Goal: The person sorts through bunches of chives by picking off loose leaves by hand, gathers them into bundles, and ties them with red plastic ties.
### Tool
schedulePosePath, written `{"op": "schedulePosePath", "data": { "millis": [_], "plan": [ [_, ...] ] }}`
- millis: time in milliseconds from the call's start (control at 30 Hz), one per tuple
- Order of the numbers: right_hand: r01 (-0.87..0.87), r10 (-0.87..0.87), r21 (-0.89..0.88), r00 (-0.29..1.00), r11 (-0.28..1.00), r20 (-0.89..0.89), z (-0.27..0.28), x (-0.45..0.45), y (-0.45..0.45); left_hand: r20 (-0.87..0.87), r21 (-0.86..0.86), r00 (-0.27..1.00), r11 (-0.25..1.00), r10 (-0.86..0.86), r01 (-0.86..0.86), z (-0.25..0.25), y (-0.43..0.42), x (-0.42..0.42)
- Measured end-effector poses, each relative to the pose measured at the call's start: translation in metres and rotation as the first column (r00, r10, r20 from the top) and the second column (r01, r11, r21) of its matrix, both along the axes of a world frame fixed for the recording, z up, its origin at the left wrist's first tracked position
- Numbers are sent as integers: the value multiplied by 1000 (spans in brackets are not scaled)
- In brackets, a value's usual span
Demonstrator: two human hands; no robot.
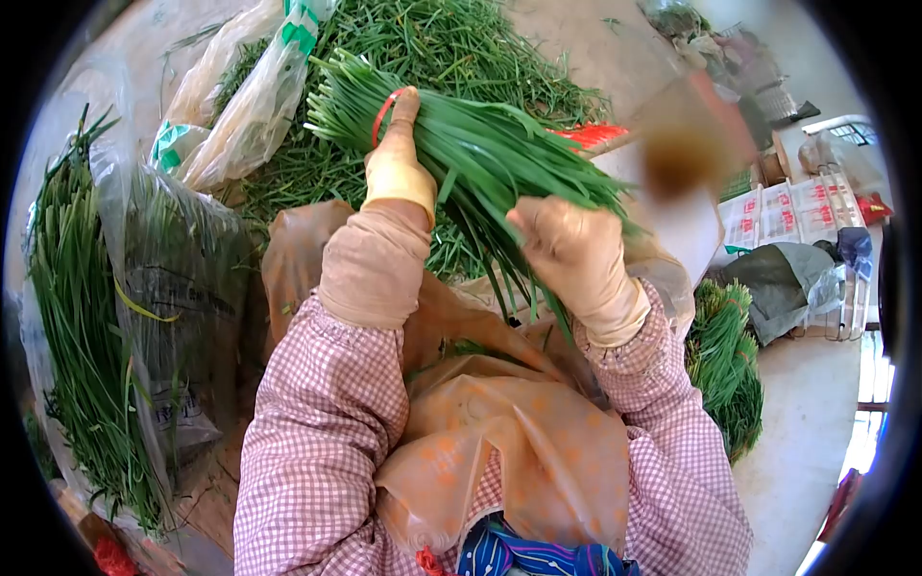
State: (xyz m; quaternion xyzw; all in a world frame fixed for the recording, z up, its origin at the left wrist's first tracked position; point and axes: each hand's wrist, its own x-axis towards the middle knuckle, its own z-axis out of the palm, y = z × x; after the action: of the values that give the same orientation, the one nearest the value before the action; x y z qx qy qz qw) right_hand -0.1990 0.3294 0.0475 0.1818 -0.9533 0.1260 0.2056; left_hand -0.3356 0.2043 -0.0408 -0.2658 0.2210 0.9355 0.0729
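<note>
Left hand [399, 158] grasps bundle [471, 134] at red band [380, 123]; bundle slants above apron [519, 432], in front of leaf heap [451, 43]. Right hand [581, 254] curled at bundle's loose leaves [576, 182]; cannot tell whether any are pinched.

Thick bunch of long green leafy stems [480, 130], red band [384, 108] around it near the pale cut ends [333, 104], held slantwise, cut ends toward the far left, leaves [567, 171] spreading right and nearer, some drooping.
</note>
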Motion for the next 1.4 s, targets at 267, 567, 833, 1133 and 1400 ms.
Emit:
{"op": "schedulePosePath", "data": {
  "millis": [267,567,833,1133,1400],
  "plan": [
    [-98,186,-540,976,836,112,37,30,-10,-83,37,992,994,-95,98,2,9,5],
    [363,-264,-226,889,904,374,38,-13,21,-271,-110,959,992,-86,58,17,11,12],
    [160,238,-892,930,423,280,42,-22,35,-194,-46,975,994,-109,102,19,6,12],
    [-36,312,-993,950,114,1,79,46,85,-58,36,946,946,-319,322,10,-11,4],
    [392,417,-812,711,432,566,76,88,64,-228,89,926,941,-301,328,3,-14,5]
  ]
}}
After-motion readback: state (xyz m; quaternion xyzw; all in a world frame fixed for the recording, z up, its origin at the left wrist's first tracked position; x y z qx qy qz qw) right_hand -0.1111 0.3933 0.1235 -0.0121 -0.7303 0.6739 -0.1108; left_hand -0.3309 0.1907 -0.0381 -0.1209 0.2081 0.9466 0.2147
